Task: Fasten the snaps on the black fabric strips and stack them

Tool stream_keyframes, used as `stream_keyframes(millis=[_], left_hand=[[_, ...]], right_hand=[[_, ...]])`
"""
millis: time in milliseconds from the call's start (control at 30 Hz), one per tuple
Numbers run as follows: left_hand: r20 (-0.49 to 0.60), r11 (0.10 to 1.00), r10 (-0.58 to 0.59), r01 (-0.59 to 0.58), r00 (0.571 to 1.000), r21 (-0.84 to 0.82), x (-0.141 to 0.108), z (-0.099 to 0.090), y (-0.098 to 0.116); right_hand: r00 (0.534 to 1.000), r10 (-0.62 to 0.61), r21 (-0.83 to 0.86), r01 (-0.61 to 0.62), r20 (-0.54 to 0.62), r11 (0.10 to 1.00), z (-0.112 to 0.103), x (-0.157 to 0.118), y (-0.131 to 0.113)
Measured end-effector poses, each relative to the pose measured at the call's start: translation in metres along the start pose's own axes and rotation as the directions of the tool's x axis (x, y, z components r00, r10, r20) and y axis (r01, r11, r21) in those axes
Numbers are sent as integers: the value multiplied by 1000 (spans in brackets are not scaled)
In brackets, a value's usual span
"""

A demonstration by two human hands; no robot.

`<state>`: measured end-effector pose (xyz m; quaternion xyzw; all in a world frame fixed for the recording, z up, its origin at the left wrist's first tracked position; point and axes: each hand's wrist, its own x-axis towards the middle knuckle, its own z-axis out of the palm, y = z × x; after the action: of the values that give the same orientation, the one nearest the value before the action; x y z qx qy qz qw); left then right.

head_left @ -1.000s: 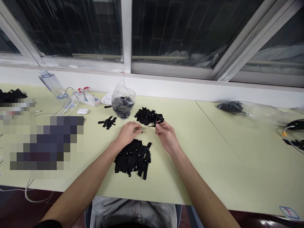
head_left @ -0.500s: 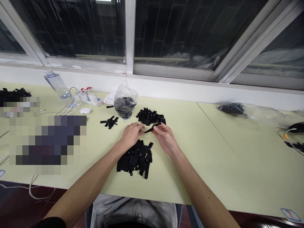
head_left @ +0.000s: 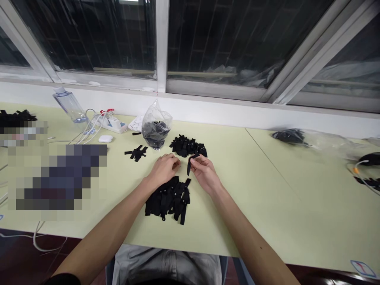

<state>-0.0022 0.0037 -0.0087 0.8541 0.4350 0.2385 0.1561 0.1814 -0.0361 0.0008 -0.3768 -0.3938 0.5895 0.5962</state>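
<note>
In my right hand [head_left: 205,170] a short black fabric strip [head_left: 189,168] is pinched between thumb and fingers, one end hanging down. My left hand [head_left: 165,168] is closed just to the left of it, fingertips together; whatever they hold is too small to make out. Below both hands lies a pile of black strips [head_left: 169,200], some with small white marks. Just beyond my fingers is another heap of black strips [head_left: 187,145]. A few loose black strips [head_left: 136,152] lie to the left.
A clear plastic bag [head_left: 156,128] of black pieces stands behind the heaps. Further left are a white earphone case [head_left: 105,139], a power strip with cables [head_left: 114,124] and a tilted clear bottle [head_left: 69,105]. At right lies another plastic bag [head_left: 320,140]. A blurred-out patch covers the table's left.
The strip's free end has come away from my left fingertips and now hangs down from my right hand. Both hands stay nearly in place.
</note>
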Motion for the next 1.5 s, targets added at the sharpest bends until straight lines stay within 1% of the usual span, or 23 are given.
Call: stream_keyframes(millis=[100,233,367,500,600,700,767,833,900,1000,1100,1200,1267,1367,1433,1500], left_hand=[[-2,1000,-3,3,1000,-5,0,1,-1],[-4,999,-29,29,1000,17,1,6,-1],[-11,1000,-22,22,1000,-4,1,8,-2],[-23,997,-25,23,999,-79,0,8,-3],[-78,978,-45,28,996,-207,1,5,-2],[-156,922,-115,47,981,-384,3,4,2],[-193,856,-185,62,964,-513,5,5,5],[-194,777,-226,57,955,-627,6,8,8],[-172,708,-225,40,959,-705,6,10,11],[-145,647,-207,24,967,-762,6,13,14],[-134,628,-211,29,968,-777,5,13,15],[-160,614,-238,21,958,-789,6,10,15],[-206,611,-271,2,940,-792,6,8,16],[-263,619,-311,-15,913,-785,6,3,17],[-260,616,-308,-16,915,-787,7,0,18],[-233,609,-276,-18,933,-793,7,-1,20]], right_hand=[[1000,0,3,0,4,1000,0,0,0],[1000,0,-36,0,-8,999,0,1,2],[1000,-19,-47,19,4,999,1,0,3],[999,-48,-123,48,4,991,4,-2,0],[997,-77,-202,76,1,976,5,-2,-2],[989,-144,-271,133,-21,953,4,-1,0],[980,-195,-314,173,-40,933,3,0,2],[972,-232,-346,202,-46,916,2,1,3],[967,-250,-363,216,-47,906,2,0,4],[968,-247,-363,212,-53,907,4,-1,4],[968,-241,-357,204,-63,912,6,-2,3],[973,-226,-366,193,-49,910,8,-3,0],[980,-198,-362,182,-7,914,10,-5,-1],[989,-117,-358,142,93,923,12,-8,-2],[987,-73,-363,120,140,924,14,-9,-1],[986,-81,-369,129,143,920,14,-9,-1]])
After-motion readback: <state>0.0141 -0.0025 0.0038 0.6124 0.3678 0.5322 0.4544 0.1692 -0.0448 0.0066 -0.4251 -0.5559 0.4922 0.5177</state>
